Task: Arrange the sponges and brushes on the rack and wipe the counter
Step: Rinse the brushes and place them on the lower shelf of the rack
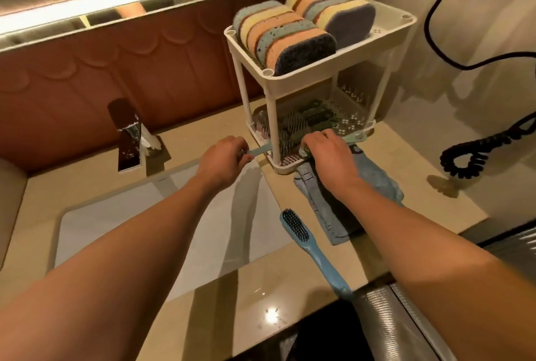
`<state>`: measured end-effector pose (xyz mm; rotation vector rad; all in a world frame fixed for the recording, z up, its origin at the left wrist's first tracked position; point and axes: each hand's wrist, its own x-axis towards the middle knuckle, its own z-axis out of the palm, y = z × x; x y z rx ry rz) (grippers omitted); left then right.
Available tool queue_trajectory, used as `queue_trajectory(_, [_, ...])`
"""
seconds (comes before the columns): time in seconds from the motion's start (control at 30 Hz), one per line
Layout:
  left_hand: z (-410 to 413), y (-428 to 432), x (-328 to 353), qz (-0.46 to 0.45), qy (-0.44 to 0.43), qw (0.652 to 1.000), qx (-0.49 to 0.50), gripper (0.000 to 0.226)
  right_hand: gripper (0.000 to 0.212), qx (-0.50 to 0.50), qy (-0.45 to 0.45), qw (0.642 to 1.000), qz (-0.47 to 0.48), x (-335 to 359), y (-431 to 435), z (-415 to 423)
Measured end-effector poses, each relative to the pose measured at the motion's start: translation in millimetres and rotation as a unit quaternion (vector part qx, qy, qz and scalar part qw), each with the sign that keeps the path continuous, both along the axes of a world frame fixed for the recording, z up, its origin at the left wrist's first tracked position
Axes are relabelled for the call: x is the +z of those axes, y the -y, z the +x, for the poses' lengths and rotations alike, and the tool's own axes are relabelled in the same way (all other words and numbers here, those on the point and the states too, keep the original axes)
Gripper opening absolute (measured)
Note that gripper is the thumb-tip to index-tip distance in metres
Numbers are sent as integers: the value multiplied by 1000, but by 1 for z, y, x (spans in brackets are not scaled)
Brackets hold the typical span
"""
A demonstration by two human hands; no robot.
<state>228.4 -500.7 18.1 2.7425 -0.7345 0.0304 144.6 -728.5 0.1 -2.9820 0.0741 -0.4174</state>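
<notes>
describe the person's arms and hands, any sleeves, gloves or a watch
Both arms are bare: the left forearm and right forearm show no sleeves as far as the frame's edge. The left hand and right hand wear no gloves, and neither wrist carries a watch or bracelet. Whether any ring is worn cannot be told.

Both bare forearms reach forward and converge, wrists straight. The left hand (224, 157) lies knuckles up, its fingers curled round a slim pale teal plastic brush handle (259, 151). The right hand (330, 154) is palm down, its fingers curled over a pale green plastic brush handle (356, 138), fingertips hidden.
</notes>
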Motion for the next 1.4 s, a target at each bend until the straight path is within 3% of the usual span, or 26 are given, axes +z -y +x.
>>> queue_trajectory(0.23, [29,29,-4,-3,5,999,-43,22,33,-27,-64,998,6,-4,28,42])
queue_trajectory(0.5, [54,59,-16,-45,-24,997,-49,22,42,-20,-141,989,47,-12,36,68])
queue_trajectory(0.8, [48,67,-21,-60,-31,997,-46,19,39,30,-116,990,77,-19,47,65])
queue_trajectory(1.07, [44,72,-16,-42,-36,997,-48,19,44,44,-148,985,83,-15,46,65])
queue_trajectory(1.3, [45,77,-8,-76,-64,994,-40,26,31,-5,-108,989,101,-6,45,59])
queue_trajectory(1.4, [50,80,-5,-110,-81,990,-47,28,35,8,-77,990,115,-3,41,67])
